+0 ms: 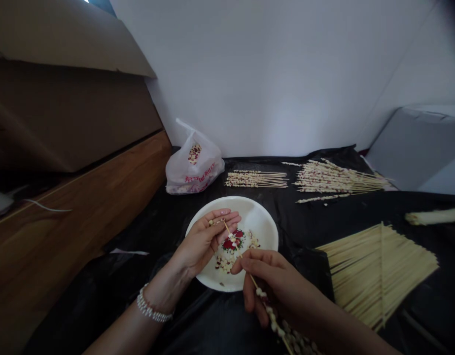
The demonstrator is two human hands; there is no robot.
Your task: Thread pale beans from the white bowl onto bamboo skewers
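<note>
My right hand (266, 276) is closed round a thin wooden skewer (254, 281), pinching it between thumb and fingers. White and dark-red kernels, like corn, are threaded along the skewer above and below that grip. My left hand (207, 236) is cupped, palm up, over the bowl, its thumb and fingers closed about a small kernel (223, 220) at the skewer's tip. A few more kernels (211, 223) rest in its fingers. Below both hands, a white bowl (266, 217) with a red flower print holds loose kernels (224, 264). More threaded skewers lie partly hidden under my right forearm.
A white plastic bag (193, 170) of kernels stands behind the bowl. Two piles of threaded skewers, one small (255, 179) and one larger (327, 177), lie by the wall. Bare skewers (378, 271) spread at right, near a bundle (434, 217). A cardboard box (72, 108) stands left.
</note>
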